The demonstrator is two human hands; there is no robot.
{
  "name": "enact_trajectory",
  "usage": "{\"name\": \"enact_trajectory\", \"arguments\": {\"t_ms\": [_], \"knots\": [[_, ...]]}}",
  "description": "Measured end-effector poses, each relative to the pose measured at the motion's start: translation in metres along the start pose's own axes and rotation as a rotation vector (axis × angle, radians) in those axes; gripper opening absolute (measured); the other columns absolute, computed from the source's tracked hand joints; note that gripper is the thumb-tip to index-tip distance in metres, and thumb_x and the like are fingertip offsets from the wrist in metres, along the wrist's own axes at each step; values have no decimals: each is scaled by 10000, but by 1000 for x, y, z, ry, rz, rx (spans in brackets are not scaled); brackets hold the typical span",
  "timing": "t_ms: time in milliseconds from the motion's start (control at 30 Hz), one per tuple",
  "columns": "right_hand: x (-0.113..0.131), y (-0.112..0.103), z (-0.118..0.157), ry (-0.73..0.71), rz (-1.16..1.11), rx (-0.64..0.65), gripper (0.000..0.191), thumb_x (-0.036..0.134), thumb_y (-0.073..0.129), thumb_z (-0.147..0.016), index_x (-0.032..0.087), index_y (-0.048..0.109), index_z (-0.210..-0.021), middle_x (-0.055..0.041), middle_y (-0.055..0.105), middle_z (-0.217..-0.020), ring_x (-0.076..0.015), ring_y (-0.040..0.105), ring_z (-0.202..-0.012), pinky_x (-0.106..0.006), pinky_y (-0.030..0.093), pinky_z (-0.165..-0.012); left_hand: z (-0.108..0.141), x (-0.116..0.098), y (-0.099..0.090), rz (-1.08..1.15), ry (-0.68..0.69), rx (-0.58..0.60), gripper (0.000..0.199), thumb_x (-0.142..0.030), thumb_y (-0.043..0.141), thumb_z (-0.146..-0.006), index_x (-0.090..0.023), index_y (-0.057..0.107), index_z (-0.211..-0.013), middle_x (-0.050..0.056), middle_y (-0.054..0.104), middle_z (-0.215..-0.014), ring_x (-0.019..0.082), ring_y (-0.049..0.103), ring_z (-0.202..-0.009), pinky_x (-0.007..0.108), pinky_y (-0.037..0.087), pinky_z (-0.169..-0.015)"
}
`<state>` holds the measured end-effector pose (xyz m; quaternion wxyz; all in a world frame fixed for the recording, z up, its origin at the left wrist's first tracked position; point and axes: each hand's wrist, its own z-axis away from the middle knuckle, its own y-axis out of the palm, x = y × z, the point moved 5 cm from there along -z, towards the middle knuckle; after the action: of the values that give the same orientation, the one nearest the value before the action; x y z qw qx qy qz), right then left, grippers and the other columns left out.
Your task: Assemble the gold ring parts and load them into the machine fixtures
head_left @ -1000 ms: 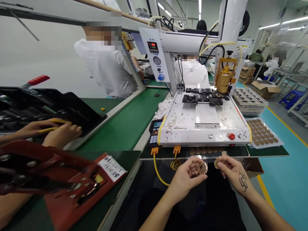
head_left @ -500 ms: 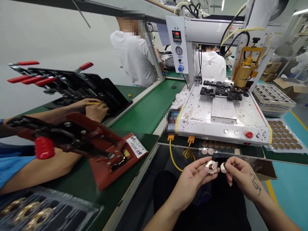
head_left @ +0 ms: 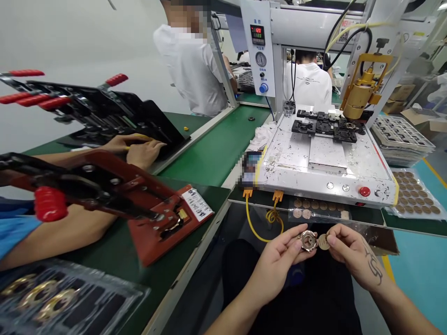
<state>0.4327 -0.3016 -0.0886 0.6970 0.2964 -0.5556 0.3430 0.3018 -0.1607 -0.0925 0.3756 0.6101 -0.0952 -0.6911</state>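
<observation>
Between the thumb and fingers of my left hand (head_left: 279,260) is a rose-gold watch case (head_left: 308,241), a round ring with a hollow centre that faces up. My right hand (head_left: 349,251) pinches a thin round disc (head_left: 323,242), gold-brown with faint marks, like a watch dial. The disc stands just right of the watch case, its edge close to the rim; whether they touch I cannot tell. Both hands are above my lap, in front of the bench edge. More such discs (head_left: 306,204) lie in a clear plastic sheet under the machine's front.
A white dispensing machine (head_left: 289,172) with a gold cylinder (head_left: 358,100) and black fixtures (head_left: 324,125) stands ahead. To the left are a red clamp press (head_left: 150,251), a tray of gold rings (head_left: 115,298) and a co-worker's hands (head_left: 143,151). A disc sheet (head_left: 415,195) and stacked trays (head_left: 401,139) sit right.
The disc in my right hand has turned, so its gold-brown flat face shows instead of a pale side. The watch case has tilted slightly. My view has shifted a little.
</observation>
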Motion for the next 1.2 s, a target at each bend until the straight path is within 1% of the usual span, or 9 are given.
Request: {"name": "enact_trajectory", "arguments": {"t_ms": [33,100,167,233,300,433,833,1067,1200], "knots": [[6,1,0,-35,40,-11,356,518,681,-1005,212,599,-843,20,545,-745,-130,427,-645,-277,319,-598,1,0,0,-2,1,-3,510,-408,830,-915,-184,726,-1361,141,791,-1273,348,713,-1259,492,590,-1101],[17,4,-1,-122,104,-25,333,495,668,-1014,219,602,-841,-9,576,-893,-162,509,-790,-289,407,-719,1,-1,1,-9,3,-2,520,-417,836,-906,-185,730,-1360,141,786,-1284,349,713,-1256,495,592,-1100],[23,9,-1,-187,148,-22,303,465,646,-1030,227,599,-849,-28,592,-1031,-193,556,-950,-301,439,-848,2,-1,2,-16,11,1,513,-428,838,-901,-190,742,-1346,138,784,-1287,344,724,-1236,494,597,-1093],[25,14,-2,-206,177,-8,270,437,629,-1043,235,598,-867,-36,599,-1118,-205,568,-1032,-304,442,-908,3,-1,3,-24,22,2,495,-433,832,-905,-199,752,-1334,133,784,-1287,332,735,-1214,487,602,-1086],[23,20,-2,-214,181,6,254,417,622,-1051,238,596,-872,-39,603,-1142,-206,575,-1043,-305,446,-919,3,0,3,-28,31,2,481,-434,826,-910,-211,757,-1331,128,779,-1298,325,735,-1211,482,602,-1088],[21,25,-3,-240,169,4,250,400,636,-1048,236,602,-861,-38,608,-1125,-206,584,-1043,-307,448,-924,5,2,5,-33,43,-2,487,-436,822,-912,-224,752,-1345,125,760,-1339,326,727,-1225,488,584,-1113],[21,27,-3,-264,216,-28,243,378,625,-1052,237,603,-856,-33,605,-1090,-198,591,-997,-311,460,-878,6,4,7,-88,77,-12,475,-440,777,-950,-209,735,-1364,132,732,-1388,336,704,-1266,480,590,-1110],[21,27,0,-330,322,-111,225,337,625,-1043,239,589,-843,-46,620,-1089,-213,612,-1008,-327,478,-875,6,7,12,-141,113,-27,514,-433,764,-957,-173,698,-1395,152,761,-1327,324,735,-1212,484,588,-1109],[23,30,2,-407,468,-127,215,294,593,-1051,245,553,-846,-57,605,-1081,-227,609,-1008,-352,484,-865,6,9,10,-264,161,-78,450,-391,747,-967,-176,711,-1361,146,774,-1300,316,742,-1203,455,589,-1102]]}}
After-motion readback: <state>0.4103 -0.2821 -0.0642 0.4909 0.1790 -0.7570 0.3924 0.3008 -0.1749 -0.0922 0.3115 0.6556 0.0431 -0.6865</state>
